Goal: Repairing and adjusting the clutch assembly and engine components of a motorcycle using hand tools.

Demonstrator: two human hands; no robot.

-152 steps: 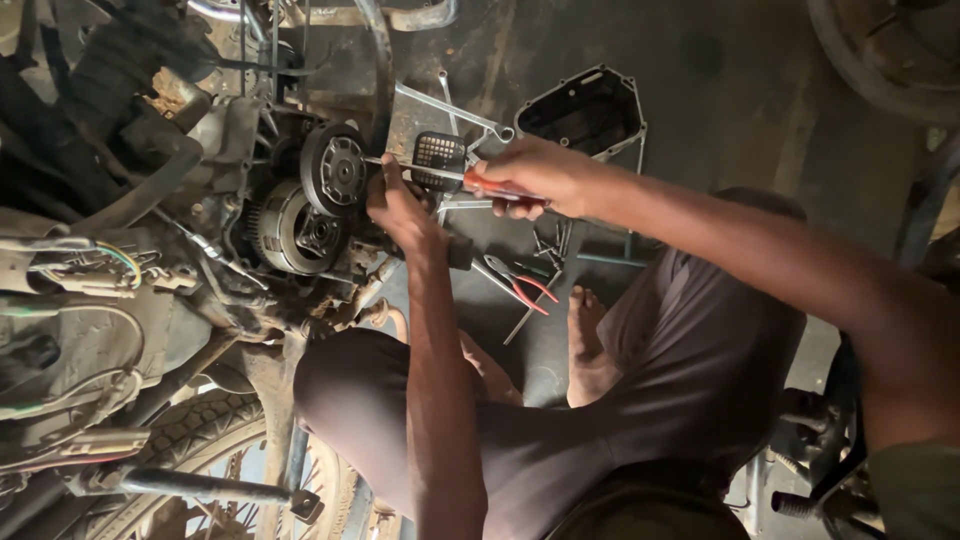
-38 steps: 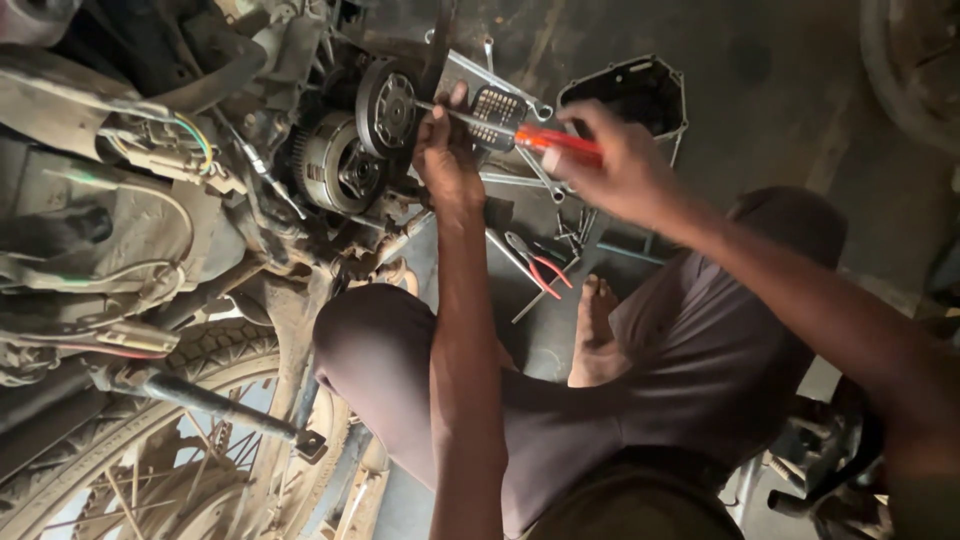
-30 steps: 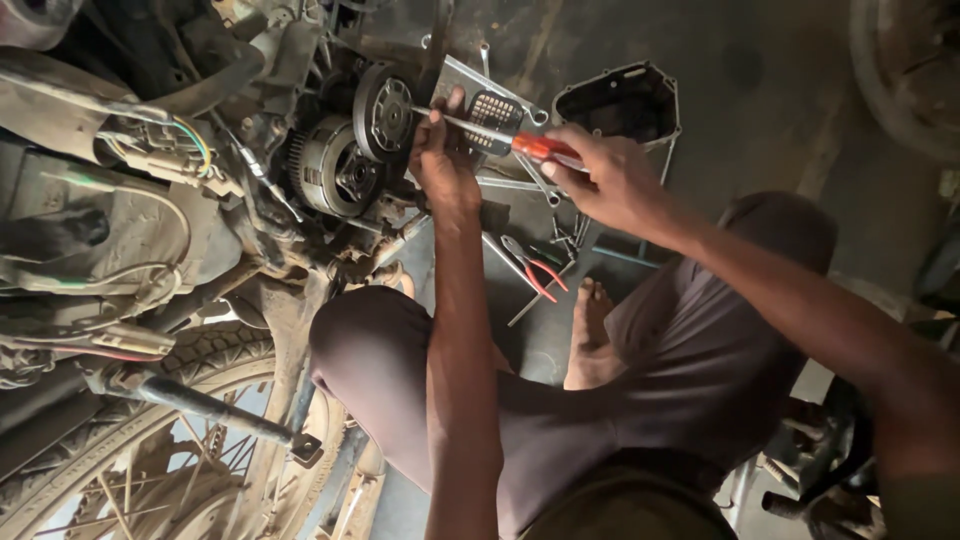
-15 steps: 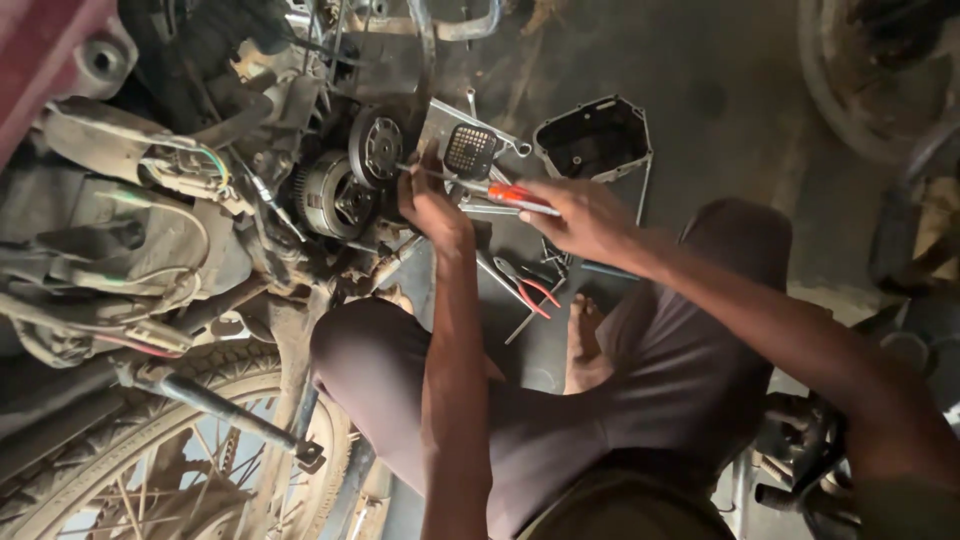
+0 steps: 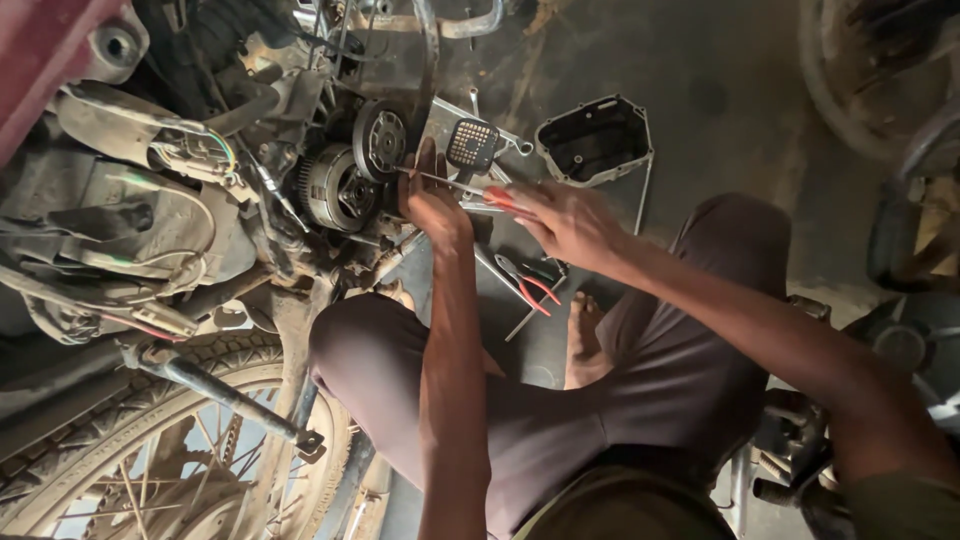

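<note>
Screwdriver [image 5: 455, 184]: red handle, tip at the engine [image 5: 345, 185].
Right hand [image 5: 570, 222]: closed around the handle.
Left hand [image 5: 432, 200]: fingers pinch the shaft near the round gear.

Likely repair workshop, stripped motorcycle engine [image 5: 340, 185], scattered tools [image 5: 530, 285]

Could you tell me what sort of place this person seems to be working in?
Probably a motorcycle repair workshop. A motorcycle's opened engine sits at floor level, a removed black engine cover lies on the stained concrete floor, and red-handled pliers lie nearby. The right hand holds a red-handled screwdriver.
</note>
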